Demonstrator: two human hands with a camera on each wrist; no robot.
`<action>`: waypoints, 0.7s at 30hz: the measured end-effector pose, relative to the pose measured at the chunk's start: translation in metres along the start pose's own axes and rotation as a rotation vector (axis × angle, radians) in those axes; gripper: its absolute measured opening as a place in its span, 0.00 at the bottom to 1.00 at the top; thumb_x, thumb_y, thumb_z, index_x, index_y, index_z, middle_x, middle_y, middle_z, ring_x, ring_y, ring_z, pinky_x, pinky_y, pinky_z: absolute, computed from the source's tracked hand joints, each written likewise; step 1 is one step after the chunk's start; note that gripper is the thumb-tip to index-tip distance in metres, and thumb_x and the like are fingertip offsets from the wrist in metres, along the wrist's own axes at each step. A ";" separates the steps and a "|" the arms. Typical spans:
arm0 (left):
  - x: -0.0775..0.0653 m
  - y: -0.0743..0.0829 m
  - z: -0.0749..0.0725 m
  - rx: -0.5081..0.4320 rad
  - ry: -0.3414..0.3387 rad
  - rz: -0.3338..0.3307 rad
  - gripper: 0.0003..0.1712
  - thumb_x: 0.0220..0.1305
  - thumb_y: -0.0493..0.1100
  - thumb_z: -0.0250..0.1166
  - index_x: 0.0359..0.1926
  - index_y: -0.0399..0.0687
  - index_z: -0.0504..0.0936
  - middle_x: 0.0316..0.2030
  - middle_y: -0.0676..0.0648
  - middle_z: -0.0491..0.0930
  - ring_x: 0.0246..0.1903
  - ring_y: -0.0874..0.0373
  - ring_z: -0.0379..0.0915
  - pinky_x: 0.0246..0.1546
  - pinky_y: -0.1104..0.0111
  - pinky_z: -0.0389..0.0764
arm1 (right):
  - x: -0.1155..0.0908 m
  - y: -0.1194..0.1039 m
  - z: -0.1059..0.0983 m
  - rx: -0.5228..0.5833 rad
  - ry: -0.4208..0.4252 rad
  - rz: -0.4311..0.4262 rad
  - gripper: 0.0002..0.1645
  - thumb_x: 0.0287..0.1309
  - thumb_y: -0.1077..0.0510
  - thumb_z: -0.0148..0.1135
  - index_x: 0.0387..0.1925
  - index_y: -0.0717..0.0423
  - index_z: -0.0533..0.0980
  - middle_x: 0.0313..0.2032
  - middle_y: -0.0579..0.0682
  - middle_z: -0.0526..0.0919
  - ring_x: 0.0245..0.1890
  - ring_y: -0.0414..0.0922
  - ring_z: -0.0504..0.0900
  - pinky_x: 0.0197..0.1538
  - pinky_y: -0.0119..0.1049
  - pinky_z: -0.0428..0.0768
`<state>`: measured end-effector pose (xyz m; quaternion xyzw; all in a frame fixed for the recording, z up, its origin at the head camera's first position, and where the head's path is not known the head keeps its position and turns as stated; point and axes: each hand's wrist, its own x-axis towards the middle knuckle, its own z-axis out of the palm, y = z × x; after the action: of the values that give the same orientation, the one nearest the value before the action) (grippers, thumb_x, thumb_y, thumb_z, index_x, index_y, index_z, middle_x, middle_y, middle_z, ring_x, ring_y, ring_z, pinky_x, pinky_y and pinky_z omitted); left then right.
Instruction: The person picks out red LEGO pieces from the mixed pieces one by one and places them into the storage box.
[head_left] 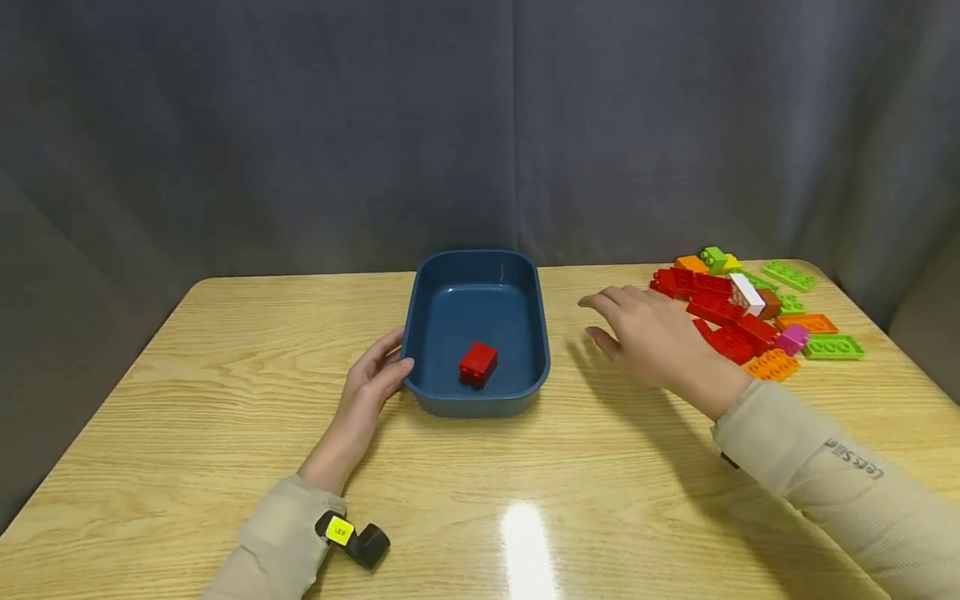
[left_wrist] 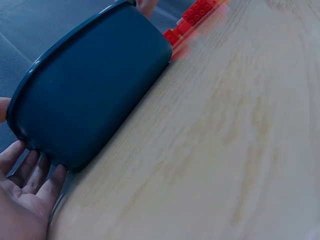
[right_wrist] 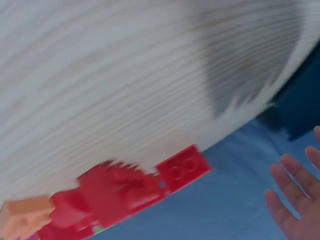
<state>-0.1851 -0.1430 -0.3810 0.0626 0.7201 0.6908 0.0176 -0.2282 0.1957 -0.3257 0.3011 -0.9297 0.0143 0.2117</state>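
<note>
A dark blue plastic bin (head_left: 480, 407) stands on the table, and a red toy brick (head_left: 478, 364) lies inside it near the front. My left hand (head_left: 372, 377) holds the bin's left side, thumb over the rim and fingers against the outer wall; the left wrist view shows those fingers (left_wrist: 37, 170) on the bin (left_wrist: 90, 80). Above the table, between the bin and a pile of toy bricks (head_left: 716, 308), hovers my right hand (head_left: 648, 337) with nothing in it. Its fingers (right_wrist: 292, 185) look spread and fairly straight in the right wrist view.
The pile at the back right mixes red, orange, green, white and pink bricks, with flat green plates (head_left: 834, 347) at its right side. A grey curtain (head_left: 360, 133) hangs behind the wooden table (head_left: 247, 350).
</note>
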 end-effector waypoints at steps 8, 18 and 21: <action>0.000 0.002 -0.001 -0.006 0.004 0.001 0.31 0.67 0.41 0.51 0.70 0.44 0.58 0.67 0.40 0.63 0.64 0.52 0.61 0.47 0.85 0.73 | 0.006 0.031 0.002 -0.048 -0.076 0.011 0.22 0.51 0.55 0.64 0.49 0.58 0.77 0.45 0.58 0.84 0.43 0.55 0.80 0.43 0.52 0.82; 0.000 0.001 -0.001 -0.010 0.004 -0.003 0.31 0.67 0.42 0.51 0.70 0.44 0.58 0.67 0.39 0.63 0.65 0.52 0.60 0.49 0.83 0.72 | 0.016 0.059 0.003 -0.100 -0.117 -0.017 0.20 0.51 0.56 0.63 0.47 0.57 0.78 0.39 0.56 0.84 0.37 0.54 0.80 0.40 0.50 0.82; 0.000 0.001 -0.002 -0.001 0.001 -0.007 0.31 0.67 0.42 0.51 0.70 0.44 0.58 0.67 0.40 0.63 0.65 0.52 0.61 0.51 0.80 0.72 | 0.017 0.066 0.004 -0.111 -0.172 0.000 0.20 0.52 0.56 0.61 0.48 0.56 0.77 0.40 0.56 0.84 0.38 0.54 0.80 0.41 0.51 0.81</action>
<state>-0.1851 -0.1445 -0.3799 0.0598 0.7202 0.6909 0.0200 -0.2793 0.2392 -0.3157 0.2890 -0.9438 -0.0633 0.1475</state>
